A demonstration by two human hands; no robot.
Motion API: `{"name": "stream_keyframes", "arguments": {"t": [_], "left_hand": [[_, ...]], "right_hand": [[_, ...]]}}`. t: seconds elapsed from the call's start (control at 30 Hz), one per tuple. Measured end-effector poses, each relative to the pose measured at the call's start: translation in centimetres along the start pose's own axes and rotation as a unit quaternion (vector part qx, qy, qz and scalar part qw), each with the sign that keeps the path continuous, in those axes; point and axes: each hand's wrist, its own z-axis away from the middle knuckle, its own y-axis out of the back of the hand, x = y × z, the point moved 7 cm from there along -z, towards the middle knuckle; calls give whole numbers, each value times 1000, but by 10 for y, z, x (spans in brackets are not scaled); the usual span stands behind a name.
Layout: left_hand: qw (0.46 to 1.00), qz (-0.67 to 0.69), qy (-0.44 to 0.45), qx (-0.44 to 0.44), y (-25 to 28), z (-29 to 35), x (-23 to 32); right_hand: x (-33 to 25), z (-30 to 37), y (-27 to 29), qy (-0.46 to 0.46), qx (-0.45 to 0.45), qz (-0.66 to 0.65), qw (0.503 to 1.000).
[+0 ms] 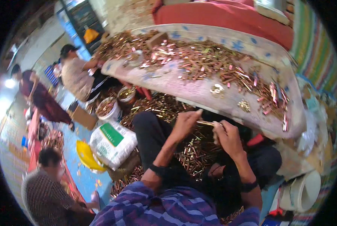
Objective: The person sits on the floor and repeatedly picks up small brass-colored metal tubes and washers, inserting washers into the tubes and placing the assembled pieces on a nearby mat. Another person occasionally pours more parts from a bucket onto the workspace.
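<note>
My left hand (185, 123) and my right hand (226, 135) are raised together above my lap, both closed on a thin brass-coloured metal tube (206, 122) held between them. Under my hands, between my dark-trousered knees (149, 128), lies a heap of similar small brass tubes (194, 152). In front of me stands a low table covered by a pale cloth (198, 88), strewn with several brass and pink tubes (202, 60).
A white sack (113, 143), a yellow scoop (86, 156) and white buckets (110, 109) of tubes stand at my left. Three other people (76, 73) work on the floor at the left. A red mattress (228, 17) lies behind the table. White rolls (302, 192) sit at my right.
</note>
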Motion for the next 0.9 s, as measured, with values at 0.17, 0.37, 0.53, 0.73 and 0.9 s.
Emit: {"name": "stream_keyframes", "arguments": {"t": [0.17, 0.37, 0.53, 0.73, 0.9], "left_hand": [[998, -26, -53, 6, -2, -2, -5], [993, -3, -113, 16, 11, -1, -12], [991, 25, -132, 22, 6, 4, -15], [987, 35, -150, 38, 23, 14, -14], [984, 41, -164, 61, 28, 19, -15]], "right_hand": [[16, 0, 0, -141, -43, 9, 989], [0, -3, -14, -17, -6, 20, 1000], [18, -3, -16, -70, -1, -10, 997], [21, -6, -27, -24, -12, 27, 999], [26, -6, -29, -32, -26, 18, 999]]}}
